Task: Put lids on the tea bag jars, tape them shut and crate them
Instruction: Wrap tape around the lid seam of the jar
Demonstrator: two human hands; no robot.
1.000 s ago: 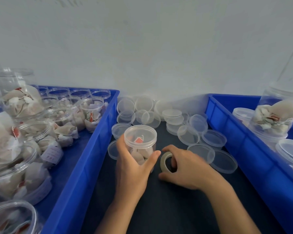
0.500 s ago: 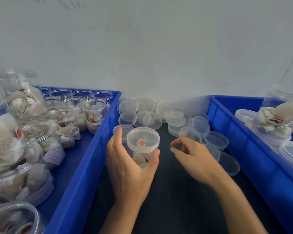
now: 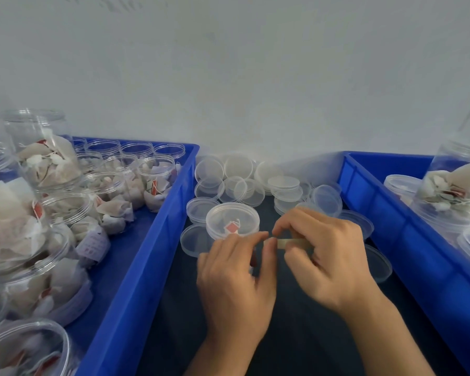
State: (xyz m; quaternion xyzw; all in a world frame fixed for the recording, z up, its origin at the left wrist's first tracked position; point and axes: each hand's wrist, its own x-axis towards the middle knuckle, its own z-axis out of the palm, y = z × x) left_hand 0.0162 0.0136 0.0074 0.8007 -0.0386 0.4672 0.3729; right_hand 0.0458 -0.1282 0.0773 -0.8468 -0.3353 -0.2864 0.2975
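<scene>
Head view, taping stage: a lidded tea bag jar stands on the dark table just beyond the fingers of both hands; the left hand has thumb and forefinger closed on the loose end of the tape, while the right hand has its fingers curled around the tape roll, of which only a pale edge shows between them; whether the left palm also steadies the jar is hidden. Loose clear lids lie beyond the fingers, an open-jar crate to their left and a crate of closed jars to their right. Probable risks: the thin tape may fold onto itself or stick to the fingertips if drawn slack; an unsteadied jar may slide or tip when tape is pressed against it; a lid not fully seated would be sealed crooked.
</scene>
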